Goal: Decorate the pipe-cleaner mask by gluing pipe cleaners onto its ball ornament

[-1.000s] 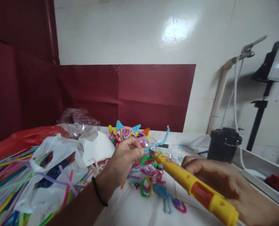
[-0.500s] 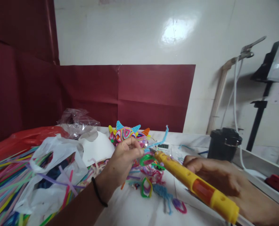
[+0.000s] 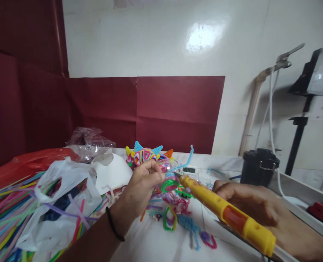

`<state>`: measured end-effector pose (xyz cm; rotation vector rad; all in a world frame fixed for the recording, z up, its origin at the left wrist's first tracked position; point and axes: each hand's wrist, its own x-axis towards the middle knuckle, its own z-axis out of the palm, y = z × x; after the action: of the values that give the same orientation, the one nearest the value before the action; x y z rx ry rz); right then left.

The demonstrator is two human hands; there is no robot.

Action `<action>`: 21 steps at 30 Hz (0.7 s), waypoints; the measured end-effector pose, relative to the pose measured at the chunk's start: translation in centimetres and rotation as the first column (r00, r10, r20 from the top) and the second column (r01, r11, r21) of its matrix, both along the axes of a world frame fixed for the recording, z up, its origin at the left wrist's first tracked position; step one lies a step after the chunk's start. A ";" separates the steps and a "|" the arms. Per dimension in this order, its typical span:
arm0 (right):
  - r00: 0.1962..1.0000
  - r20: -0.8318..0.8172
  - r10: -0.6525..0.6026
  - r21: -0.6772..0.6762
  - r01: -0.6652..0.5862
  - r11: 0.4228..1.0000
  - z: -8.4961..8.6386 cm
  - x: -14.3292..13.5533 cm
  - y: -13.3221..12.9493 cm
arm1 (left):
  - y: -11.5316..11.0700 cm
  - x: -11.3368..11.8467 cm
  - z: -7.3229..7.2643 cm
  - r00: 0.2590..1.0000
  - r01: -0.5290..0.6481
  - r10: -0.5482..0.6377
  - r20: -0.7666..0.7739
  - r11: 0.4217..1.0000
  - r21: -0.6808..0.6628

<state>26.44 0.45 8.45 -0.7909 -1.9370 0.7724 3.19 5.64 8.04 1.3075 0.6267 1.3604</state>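
My left hand (image 3: 143, 180), with a black band at the wrist, pinches a light-blue pipe cleaner (image 3: 188, 162) between thumb and fingertips. The pipe cleaner's free end sticks out to the right and bends upward. In my right hand (image 3: 251, 207) is a yellow hot glue gun (image 3: 212, 202), with a clear stick coming out of its rear. Its dark nozzle (image 3: 177, 175) points left, close to the pipe cleaner beside my left fingertips; whether they touch I cannot tell. A green coiled piece (image 3: 169, 185) lies just beneath the nozzle.
Colourful pipe-cleaner figures (image 3: 145, 154) stand behind my hands. Loose coiled pieces (image 3: 169, 218) lie on the white table (image 3: 150, 243). At left are a white plastic bag (image 3: 60, 225), many pipe cleaners (image 3: 6, 218) and a white curved sheet (image 3: 111, 173). A black container (image 3: 259, 167) stands right.
The view has shifted very slightly. Both hands, the pipe cleaner and the glue gun keep nearly the same positions.
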 end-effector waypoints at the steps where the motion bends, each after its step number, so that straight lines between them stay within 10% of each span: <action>1: 1.000 0.000 -0.009 0.006 0.009 1.000 0.2 -0.2 -0.1 | 0.0 0.0 0.0 1.000 -0.001 0.001 -0.003 1.000 0.008; 21: 1.000 -0.001 0.025 -0.014 -0.025 1.000 -0.7 0.0 0.4 | -0.1 0.2 0.0 1.000 -0.005 0.005 -0.020 1.000 0.010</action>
<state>26.45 0.81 7.71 -0.7764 -1.9454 0.8024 3.37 5.51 8.02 1.3298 0.6385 1.3575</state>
